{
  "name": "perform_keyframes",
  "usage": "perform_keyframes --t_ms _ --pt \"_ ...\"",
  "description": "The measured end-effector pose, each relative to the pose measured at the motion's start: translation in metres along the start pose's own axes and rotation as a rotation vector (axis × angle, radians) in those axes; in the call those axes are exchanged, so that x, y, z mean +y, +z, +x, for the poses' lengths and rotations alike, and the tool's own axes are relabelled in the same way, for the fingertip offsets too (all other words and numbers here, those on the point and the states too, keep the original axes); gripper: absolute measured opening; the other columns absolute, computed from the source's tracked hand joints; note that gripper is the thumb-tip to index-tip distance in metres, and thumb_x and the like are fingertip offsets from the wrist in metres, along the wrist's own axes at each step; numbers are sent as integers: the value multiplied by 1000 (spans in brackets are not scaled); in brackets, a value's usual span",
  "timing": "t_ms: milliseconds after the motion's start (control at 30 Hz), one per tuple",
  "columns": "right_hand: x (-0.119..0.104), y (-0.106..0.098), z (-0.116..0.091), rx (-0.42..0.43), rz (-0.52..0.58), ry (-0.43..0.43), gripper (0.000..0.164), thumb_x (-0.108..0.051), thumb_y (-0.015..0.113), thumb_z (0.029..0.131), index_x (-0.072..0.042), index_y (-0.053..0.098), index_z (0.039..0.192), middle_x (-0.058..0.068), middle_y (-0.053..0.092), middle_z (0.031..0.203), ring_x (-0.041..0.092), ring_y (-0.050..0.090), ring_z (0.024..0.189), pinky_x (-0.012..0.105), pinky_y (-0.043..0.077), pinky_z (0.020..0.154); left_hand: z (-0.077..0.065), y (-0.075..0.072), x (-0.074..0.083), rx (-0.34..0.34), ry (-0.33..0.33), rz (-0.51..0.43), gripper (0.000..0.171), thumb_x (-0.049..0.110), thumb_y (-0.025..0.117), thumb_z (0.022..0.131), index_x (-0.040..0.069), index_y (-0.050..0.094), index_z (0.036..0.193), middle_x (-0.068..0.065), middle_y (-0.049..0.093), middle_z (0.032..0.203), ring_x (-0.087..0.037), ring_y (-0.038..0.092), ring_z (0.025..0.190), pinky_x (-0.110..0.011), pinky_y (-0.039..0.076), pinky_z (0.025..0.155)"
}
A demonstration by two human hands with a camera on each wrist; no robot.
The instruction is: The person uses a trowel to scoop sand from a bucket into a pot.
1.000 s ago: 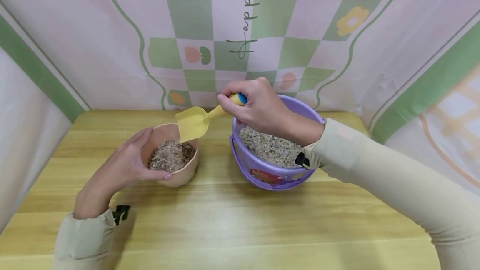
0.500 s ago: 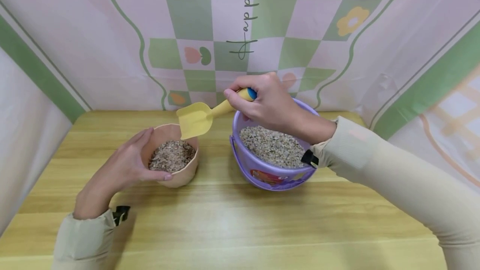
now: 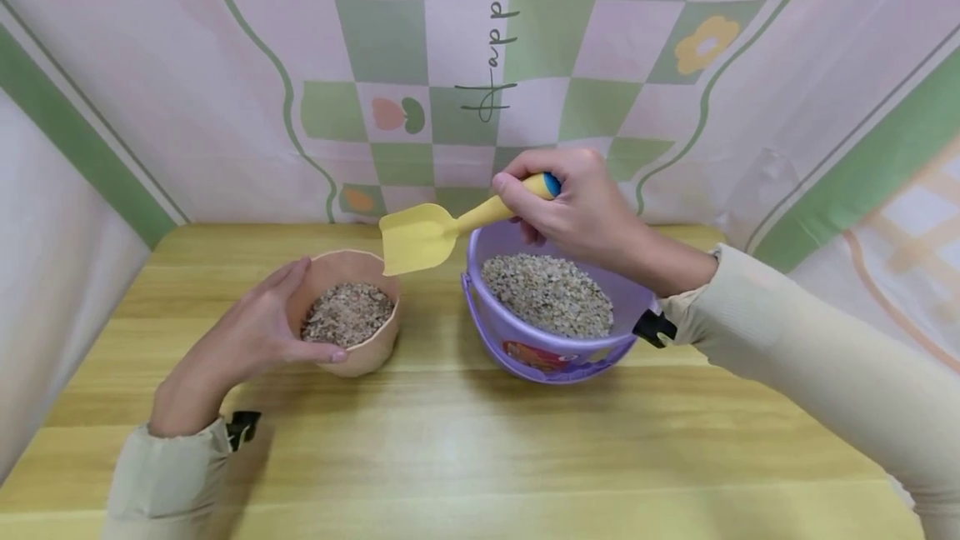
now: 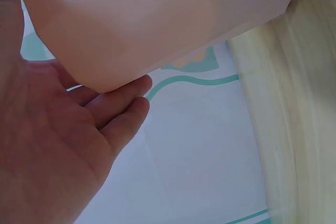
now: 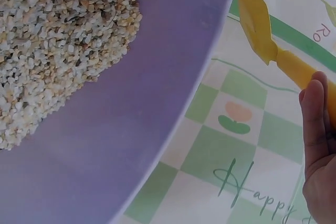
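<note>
My right hand [image 3: 581,198] grips the handle of a yellow toy shovel [image 3: 420,238] with a blue handle end. The shovel's blade points left, its corner just above the right rim of a peach faceted bowl [image 3: 365,354]; no gravel shows on the blade. Around the bowl's left side my left hand [image 3: 258,319] holds on, thumb at the front and fingers behind; the left wrist view shows fingers against the bowl's wall [image 4: 157,24]. Fine gravel [image 3: 348,312] lies in the bowl. Below my right hand stands a purple bucket [image 3: 487,307] part filled with pale gravel [image 3: 551,294].
Bowl and bucket stand apart on a wood-grain table [image 3: 450,448]. A printed cloth [image 3: 390,40] with green checks hangs behind the table's back edge and along the sides. The bucket's handle [image 3: 491,348] hangs down at its front.
My right hand has drawn the shovel to the right, its blade moving from over the bowl to the bowl's right rim. The left hand and the bowl have hardly moved.
</note>
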State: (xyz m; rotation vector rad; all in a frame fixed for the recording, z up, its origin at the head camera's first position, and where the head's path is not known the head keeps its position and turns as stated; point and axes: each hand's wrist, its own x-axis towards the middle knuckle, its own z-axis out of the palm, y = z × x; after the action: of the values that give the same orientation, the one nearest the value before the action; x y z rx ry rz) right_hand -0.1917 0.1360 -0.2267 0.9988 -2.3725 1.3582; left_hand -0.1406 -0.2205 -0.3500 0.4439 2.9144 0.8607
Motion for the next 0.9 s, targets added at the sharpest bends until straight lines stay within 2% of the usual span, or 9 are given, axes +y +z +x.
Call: perform_keyframes --t_ms 200,367,600,900 --pt "3 -14 -9 30 60 1 20 -8 63 96 -1 73 80 7 62 57 21 58 44 27 50 40 0 0 2 -9 15 12 137 68 83 63 -10 16 154 -32 22 158 -51 26 142 -66 27 110" --pt "7 -29 -16 63 55 2 20 -6 63 96 0 73 80 11 63 60 19 59 45 26 50 41 -1 -3 4 -28 5 14 139 71 81 64 -8 13 155 -31 21 158 -50 25 142 -66 27 111" --pt "15 -45 -26 126 110 -4 16 -1 64 94 8 74 86 15 65 61 16 58 42 23 49 39 0 -5 4 -47 -3 19 140 72 79 64 -10 12 155 -30 20 159 -48 23 144 -65 26 111" --pt "27 -64 -42 149 204 22 15 4 64 93 14 70 83 15 64 57 16 58 40 22 48 38 5 -1 8 15 88 74 132 68 82 65 -4 18 156 -29 24 158 -47 27 143 -76 16 108"
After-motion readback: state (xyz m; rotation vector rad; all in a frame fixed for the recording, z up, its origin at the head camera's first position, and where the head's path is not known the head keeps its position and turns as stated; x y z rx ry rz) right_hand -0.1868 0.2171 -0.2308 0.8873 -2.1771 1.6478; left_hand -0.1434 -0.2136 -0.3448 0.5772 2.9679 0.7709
